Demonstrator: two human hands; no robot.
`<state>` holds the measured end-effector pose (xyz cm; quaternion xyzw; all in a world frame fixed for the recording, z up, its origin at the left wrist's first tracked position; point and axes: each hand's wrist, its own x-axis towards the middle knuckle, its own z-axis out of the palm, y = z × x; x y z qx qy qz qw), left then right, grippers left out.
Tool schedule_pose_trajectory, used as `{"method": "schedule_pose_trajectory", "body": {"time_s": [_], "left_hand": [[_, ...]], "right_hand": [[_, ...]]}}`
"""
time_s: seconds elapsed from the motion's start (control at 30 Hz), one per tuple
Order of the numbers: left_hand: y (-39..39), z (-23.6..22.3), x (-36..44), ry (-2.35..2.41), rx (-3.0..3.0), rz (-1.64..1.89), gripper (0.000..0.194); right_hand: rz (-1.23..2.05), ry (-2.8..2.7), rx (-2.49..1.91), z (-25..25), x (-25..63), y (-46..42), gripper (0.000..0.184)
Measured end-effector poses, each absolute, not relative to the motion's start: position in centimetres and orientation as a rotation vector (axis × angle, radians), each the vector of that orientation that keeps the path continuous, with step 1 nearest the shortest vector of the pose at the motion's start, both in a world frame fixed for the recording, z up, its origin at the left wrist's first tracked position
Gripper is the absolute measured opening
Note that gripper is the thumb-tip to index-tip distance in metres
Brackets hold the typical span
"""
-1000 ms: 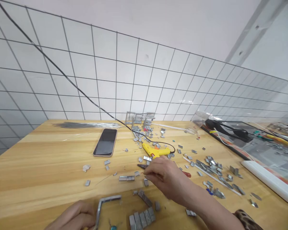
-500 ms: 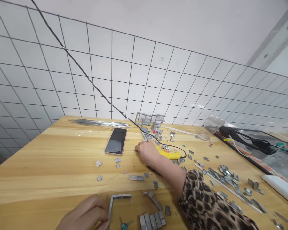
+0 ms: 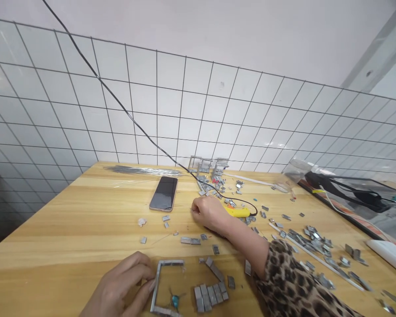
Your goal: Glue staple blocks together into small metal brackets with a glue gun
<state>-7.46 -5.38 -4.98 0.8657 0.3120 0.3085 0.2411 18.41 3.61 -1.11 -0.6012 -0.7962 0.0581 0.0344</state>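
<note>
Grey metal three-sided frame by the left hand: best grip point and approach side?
Probably pinch the middle of the grey metal three-sided frame's left bar, coming from the left. That bar links the far and near bars; the left hand's fingertips appear to touch it. The right side is open, with a small teal pronged object inside and grey metal blocks beyond.

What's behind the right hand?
Part of the yellow glue gun shows beyond the right hand, with small metal pieces farther back. Hidden: the gun's other end, and anything inside the curled fingers.
</note>
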Motion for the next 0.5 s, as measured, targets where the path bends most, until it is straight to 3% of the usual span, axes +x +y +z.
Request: {"method": "schedule_pose_trajectory", "body": {"time_s": [0.1, 0.17, 0.23, 0.3, 0.4, 0.5], "left_hand": [[-5.7, -4.1, -6.6, 0.902, 2.339, 0.924, 0.011], [-6.0, -3.3, -5.5, 0.961, 2.312, 0.929, 0.011], [-6.1, -2.5, -4.2, 0.925, 2.301, 0.913, 0.027], [-6.2, -1.9, -2.9, 0.809, 2.311, 0.82, 0.031], [-6.2, -1.6, -1.4, 0.756, 2.332, 0.771, 0.014], [-6.1, -1.5, -0.8, 0.791, 2.312, 0.777, 0.009]], "right_hand": [[0.354, -2.348, -1.732, 0.2, 18.3, -0.4, 0.007], [0.466, -2.28, -1.642, 0.7, 18.0, -3.5, 0.011], [0.578, -2.203, -1.554, 0.6, 17.7, -6.3, 0.013], [0.95, -1.883, -1.403, -0.3, 17.5, -8.3, 0.011], [1.285, -1.513, -1.323, -2.3, 17.5, -9.4, 0.008], [1.584, -1.194, -1.127, -3.9, 17.8, -9.2, 0.01]]}}
